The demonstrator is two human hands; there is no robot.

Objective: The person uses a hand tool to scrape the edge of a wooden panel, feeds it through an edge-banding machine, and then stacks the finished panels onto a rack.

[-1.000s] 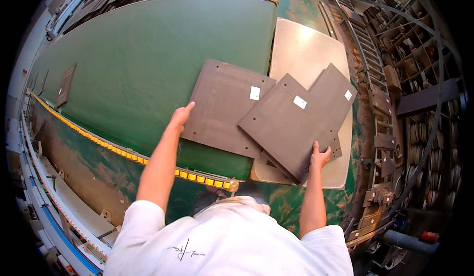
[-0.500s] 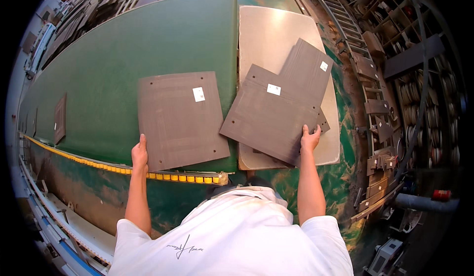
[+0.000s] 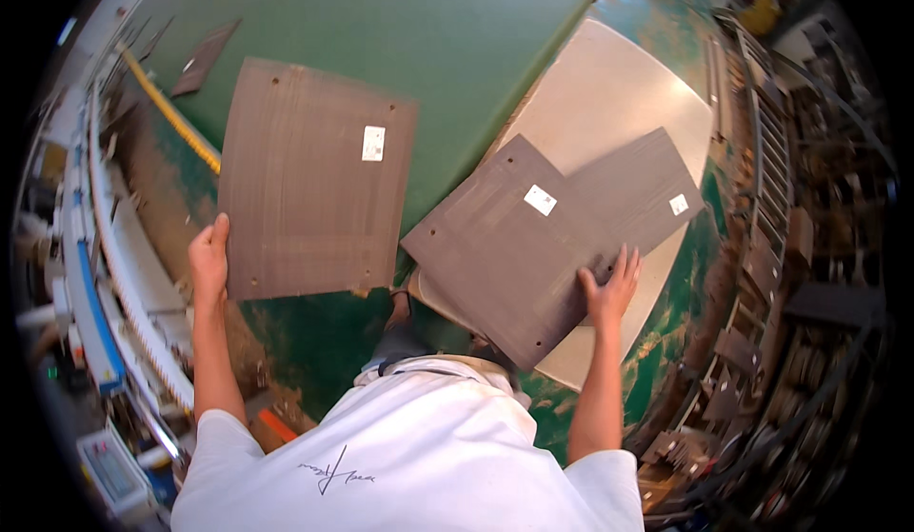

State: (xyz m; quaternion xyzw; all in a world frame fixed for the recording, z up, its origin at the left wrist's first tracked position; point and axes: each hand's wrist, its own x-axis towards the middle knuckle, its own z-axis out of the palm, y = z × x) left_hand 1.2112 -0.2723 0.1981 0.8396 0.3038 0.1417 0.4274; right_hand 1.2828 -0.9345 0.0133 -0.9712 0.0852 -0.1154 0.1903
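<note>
My left hand (image 3: 209, 258) grips the left edge of a dark brown board (image 3: 309, 185) and holds it up over the corner of a green conveyor belt (image 3: 447, 18). That board has small holes near its corners and a white label. My right hand (image 3: 612, 289) lies with fingers spread on the right edge of a second brown board (image 3: 495, 246), also labelled and drilled. Underneath it, a third brown board (image 3: 640, 180) partly shows, its label near the right edge. Both rest on a pale tabletop (image 3: 624, 80).
Another brown board (image 3: 205, 59) lies far left on the belt, beside a yellow roller strip (image 3: 171, 111). A metal rail machine (image 3: 119, 275) runs along the left. On the right stand a roller rack (image 3: 769, 151) and several stacked board pieces (image 3: 681, 451).
My body and view have turned to the right. The left board is now lifted off the belt and swung out past its near edge. My right hand's fingers have spread out.
</note>
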